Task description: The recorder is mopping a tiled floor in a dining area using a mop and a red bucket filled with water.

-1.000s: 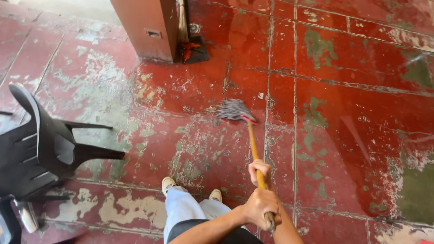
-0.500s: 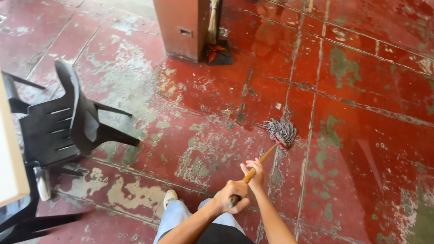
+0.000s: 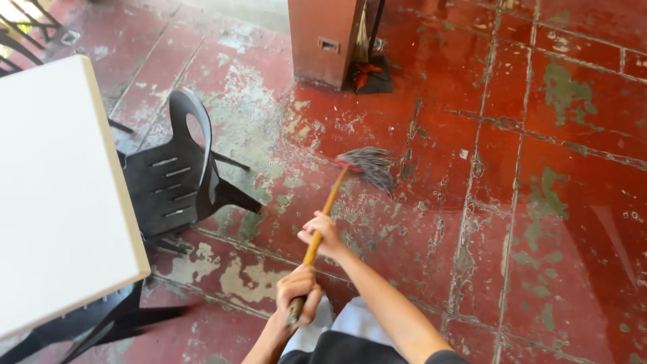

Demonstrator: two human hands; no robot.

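I hold a mop with both hands over a worn red tiled floor (image 3: 552, 202). My right hand (image 3: 322, 234) grips the yellow wooden handle (image 3: 331, 200) partway up. My left hand (image 3: 296, 291) is closed around the handle's near end, close to my body. The grey stringy mop head (image 3: 368, 166) lies on the floor ahead of me, a little right of the handle's line, on flaking paint. My light trousers show at the bottom edge.
A black plastic chair (image 3: 176, 182) stands just left of the mop. A white tabletop (image 3: 60, 189) fills the left side. A red pillar (image 3: 325, 40) rises at the top, with a broom and dark dustpan (image 3: 372, 71) leaning beside it. The floor on the right looks wet.
The mop head has swept from the right back toward the left and further ahead. My view has turned left, bringing the white tabletop in and the chair closer to centre.
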